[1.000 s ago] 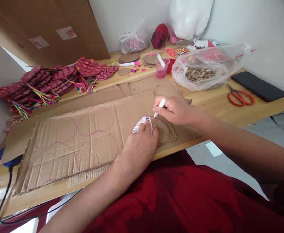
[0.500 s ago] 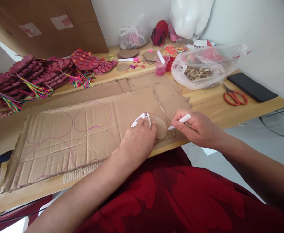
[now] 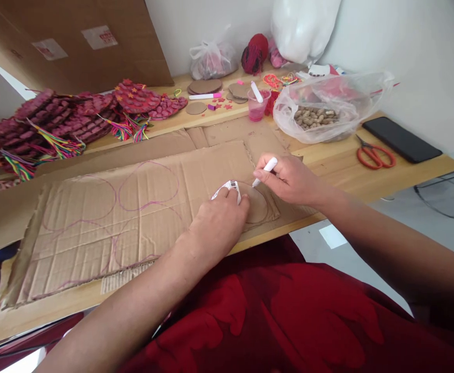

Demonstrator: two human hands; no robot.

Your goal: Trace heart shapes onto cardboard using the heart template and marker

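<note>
My left hand [image 3: 223, 217] presses a rounded cardboard cutout [image 3: 255, 208] down on a large corrugated cardboard sheet [image 3: 207, 166], fingers bent and close together. A white printed label [image 3: 232, 185] shows on the cutout beside my fingertips; the rest of that side is under the hand. My right hand [image 3: 284, 178] grips a white marker [image 3: 265, 171] in a pen hold, its tip at the cutout's upper right edge. Several purple rounded outlines [image 3: 149, 208] are drawn on the sheet's left part.
Scissors [image 3: 375, 154] and a black phone [image 3: 403, 139] lie at the right. Behind the sheet are a plastic bag of peanuts [image 3: 316, 118], a cup [image 3: 256, 111], cardboard discs [image 3: 205, 86] and yarn [image 3: 254, 53]. Red tasselled pieces [image 3: 71, 114] are piled at the left.
My right hand has moved the marker up and left, from the cutout's right end to its upper edge. A line now shows near the right end. My left hand has barely moved.
</note>
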